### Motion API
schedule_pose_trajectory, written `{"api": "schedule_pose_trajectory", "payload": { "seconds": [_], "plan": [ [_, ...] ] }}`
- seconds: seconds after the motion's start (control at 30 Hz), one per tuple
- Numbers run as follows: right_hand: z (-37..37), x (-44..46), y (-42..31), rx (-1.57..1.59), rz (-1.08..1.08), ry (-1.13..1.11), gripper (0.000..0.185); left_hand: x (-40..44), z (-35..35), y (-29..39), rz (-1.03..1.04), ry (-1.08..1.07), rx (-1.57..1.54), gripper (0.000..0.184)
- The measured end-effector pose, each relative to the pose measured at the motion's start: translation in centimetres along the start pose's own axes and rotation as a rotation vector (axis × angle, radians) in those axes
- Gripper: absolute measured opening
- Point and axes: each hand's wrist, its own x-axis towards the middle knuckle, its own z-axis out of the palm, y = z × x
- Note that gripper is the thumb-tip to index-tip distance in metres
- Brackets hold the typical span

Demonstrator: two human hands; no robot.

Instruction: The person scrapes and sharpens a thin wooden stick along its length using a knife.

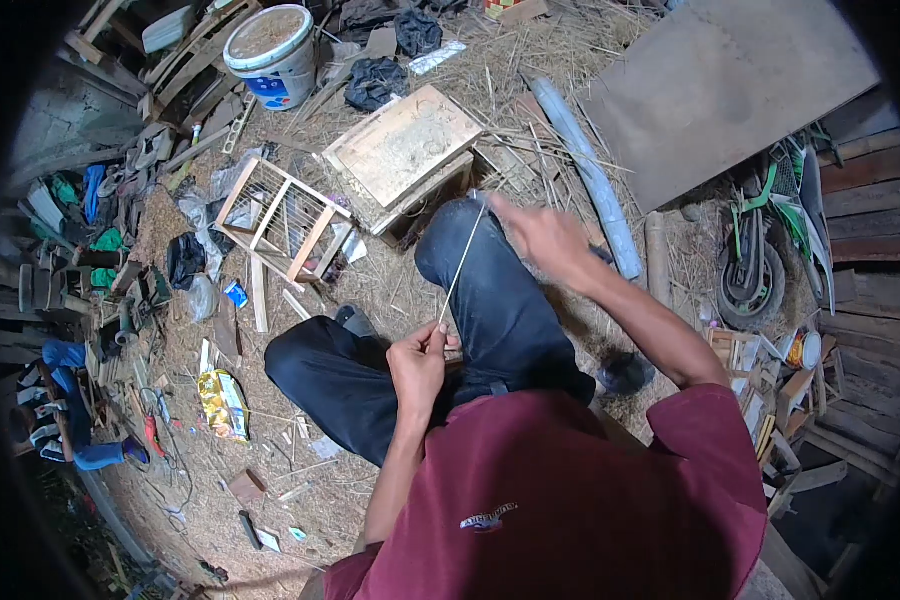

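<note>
Our maroon shirt (590,480) lies nearest, and past its hem spread our dark trousers (515,325), both legs bent. Our left hand (422,368) pinches the lower end of a thin stick (464,262), which slants up over the right trouser leg. Our right hand (544,238) is blurred near the stick's upper end, and we cannot tell whether it grips anything. Farther off, a wooden cage (272,215) sits beside a wooden box (405,145) on the littered floor (385,285).
</note>
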Motion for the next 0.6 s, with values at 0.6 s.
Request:
{"api": "schedule_pose_trajectory", "payload": {
  "seconds": [0.6],
  "plan": [
    [0.7, -0.3, -2.1, 0.09, -0.058, 0.064, 0.053, -0.5, -1.0, -0.7, -0.066, -0.026, -0.195, 0.018]
  ]
}}
